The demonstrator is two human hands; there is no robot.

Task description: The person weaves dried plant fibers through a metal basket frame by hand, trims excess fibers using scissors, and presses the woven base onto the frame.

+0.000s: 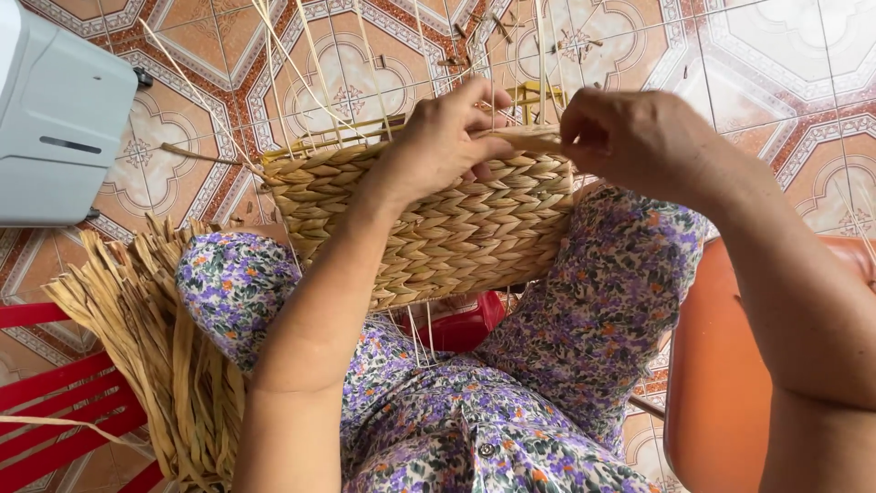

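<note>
Between both hands (538, 137), woven basket (438, 219)

- Looking steeply down from the head, close over the lap and woven basket (429, 219).
- Facing the tiled floor (776, 64) beyond the knees.

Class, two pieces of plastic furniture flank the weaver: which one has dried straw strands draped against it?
The red slatted seat on the picture's left; the bundle of dried straw lies against it. The orange chair carries none.

basket (438, 228): lower edge hidden behind left forearm and lap
white machine (55, 110): at 10 o'clock, cut by frame edge
right hand (639, 141): fingertips hidden
</note>
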